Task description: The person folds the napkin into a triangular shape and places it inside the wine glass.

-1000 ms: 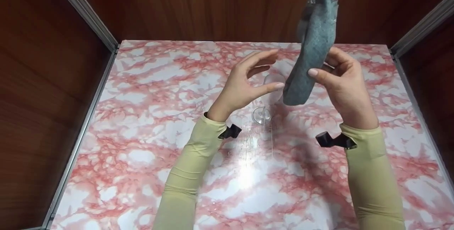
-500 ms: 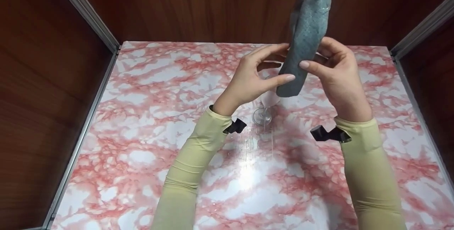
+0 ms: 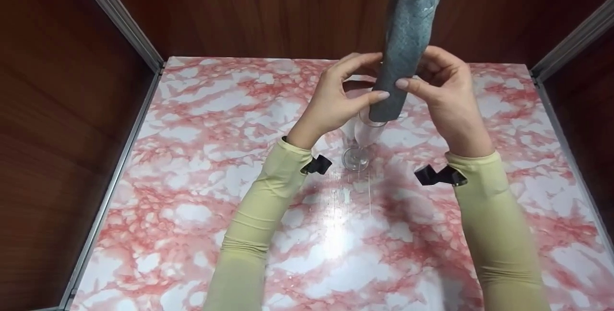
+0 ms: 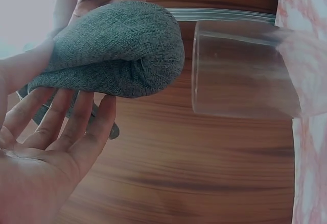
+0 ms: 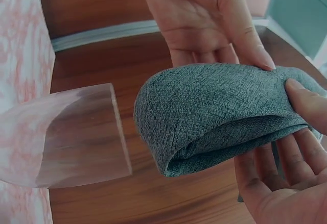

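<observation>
Two pale yellow sleeves enter from 6 o'clock over the pink marbled tabletop, each with a black wrist mount.

Item 1: clear stemmed glass, upright at table centre, foot on the marble, rim open just beneath the cloth's lower end; not touched by either hand.

Item 2: grey knitted cloth, rolled into a long folded wad, hanging steeply from 12 o'clock, rounded lower end just above the glass rim, apart from it in both wrist views.

Item 3: left hand, at 9 o'clock of the cloth, fingers nearly straight and spread, thumb tip touching the wad.

Item 4: right hand, at 3 o'clock of the cloth, thumb and curled fingers pinching the wad.

Beyond: dark wood panelling with metal corner rails.
</observation>
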